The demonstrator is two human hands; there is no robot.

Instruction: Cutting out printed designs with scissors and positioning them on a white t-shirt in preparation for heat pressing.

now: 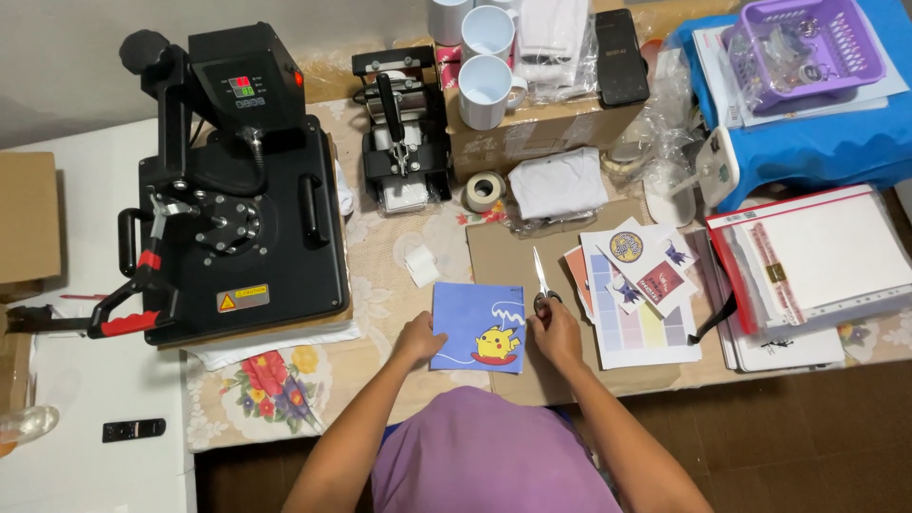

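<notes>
Small silver scissors (541, 282): handles buried inside the person's right hand (557, 328), only the blades show, so the grip can't be read. Left of the big black flat heat press (237, 218), a brown cardboard box (28, 223) is cut off by the frame edge, and a clear plastic object (24, 425) below it is too blurred to identify. Print details on the small cut paper stickers (651, 271), right of the press, too small to tell.

Left hand (419, 336) pinning the blue printed sheet (478, 327) by its left edge, right hand (556, 328) w/ scissors (541, 280), blades pointing up. Big black heat press (233, 190) to the left, white mugs (486, 65) at the back.
</notes>
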